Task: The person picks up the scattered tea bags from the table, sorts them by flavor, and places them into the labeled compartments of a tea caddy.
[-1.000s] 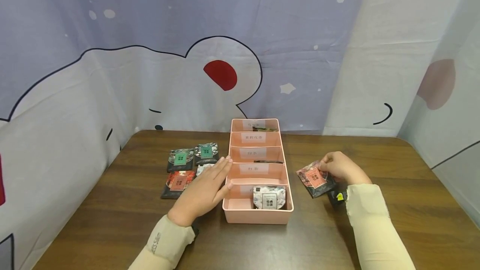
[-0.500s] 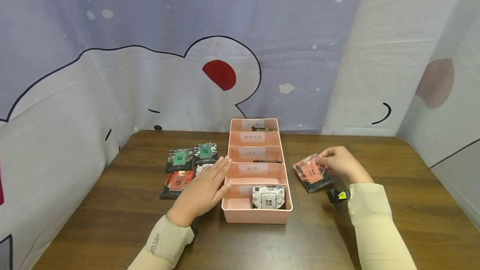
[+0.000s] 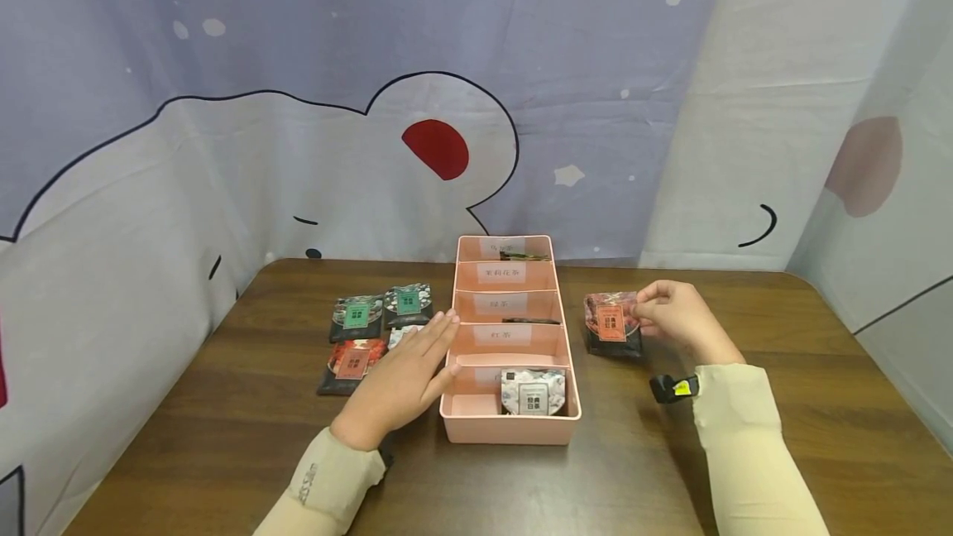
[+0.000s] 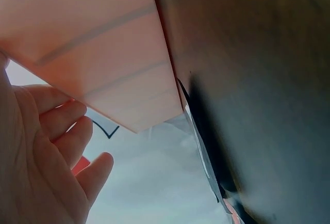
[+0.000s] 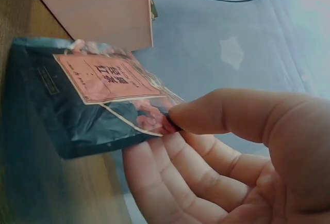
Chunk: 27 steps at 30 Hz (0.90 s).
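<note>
My right hand [image 3: 681, 321] pinches the edge of a red-and-black tea sachet [image 3: 612, 324] between thumb and fingers, to the right of the pink box. In the right wrist view the sachet [image 5: 98, 95] is tilted, its red label facing up. My left hand [image 3: 402, 379] has its fingers straight and touches the left rim of the pink divided box [image 3: 514, 430]. In the left wrist view the fingertips of my left hand [image 4: 56, 141] lie at the box's edge. A white tea sachet [image 3: 533, 392] stands in the box's nearest compartment.
Left of the box lie two green-labelled sachets [image 3: 357, 318], a red-labelled sachet [image 3: 353, 366] and a whitish sachet [image 3: 400, 336] partly hidden by my left hand. Thin sachet edges show in two farther compartments. A patterned curtain [image 3: 596, 106] hangs behind the table [image 3: 521, 490].
My right hand has lifted the red-and-black sachet and turned it from slanted to nearly straight, moving it slightly left and away from me. My left hand stays at the box's rim.
</note>
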{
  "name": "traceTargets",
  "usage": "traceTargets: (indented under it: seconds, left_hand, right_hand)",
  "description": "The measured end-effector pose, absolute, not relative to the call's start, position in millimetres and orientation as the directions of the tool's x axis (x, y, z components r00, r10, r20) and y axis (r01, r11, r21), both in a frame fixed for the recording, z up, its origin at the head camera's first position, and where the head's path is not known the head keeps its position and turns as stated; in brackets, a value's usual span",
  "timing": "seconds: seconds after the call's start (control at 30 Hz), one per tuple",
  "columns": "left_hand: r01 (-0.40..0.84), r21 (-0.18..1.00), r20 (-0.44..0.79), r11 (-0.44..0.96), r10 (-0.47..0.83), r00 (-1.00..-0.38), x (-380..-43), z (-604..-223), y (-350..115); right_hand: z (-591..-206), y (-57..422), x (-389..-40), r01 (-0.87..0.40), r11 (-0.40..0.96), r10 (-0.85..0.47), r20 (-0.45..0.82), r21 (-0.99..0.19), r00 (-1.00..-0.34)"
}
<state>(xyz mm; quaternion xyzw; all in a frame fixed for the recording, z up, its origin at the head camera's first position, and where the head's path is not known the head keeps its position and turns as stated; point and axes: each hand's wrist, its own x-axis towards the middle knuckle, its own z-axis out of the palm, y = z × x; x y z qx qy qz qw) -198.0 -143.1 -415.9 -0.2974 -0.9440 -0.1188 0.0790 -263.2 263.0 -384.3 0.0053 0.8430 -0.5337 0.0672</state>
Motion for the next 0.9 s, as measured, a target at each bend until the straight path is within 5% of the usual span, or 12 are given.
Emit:
traceTargets:
  seconds: [0.9]
  left_hand:
    - [0.577, 0.214, 0.218, 0.788, 0.537, -0.815, -197, -415, -143]
  right_hand:
    - [-344, 253, -239, -0.130, 0.379, -0.039, 0.125, -0.916, -0.991]
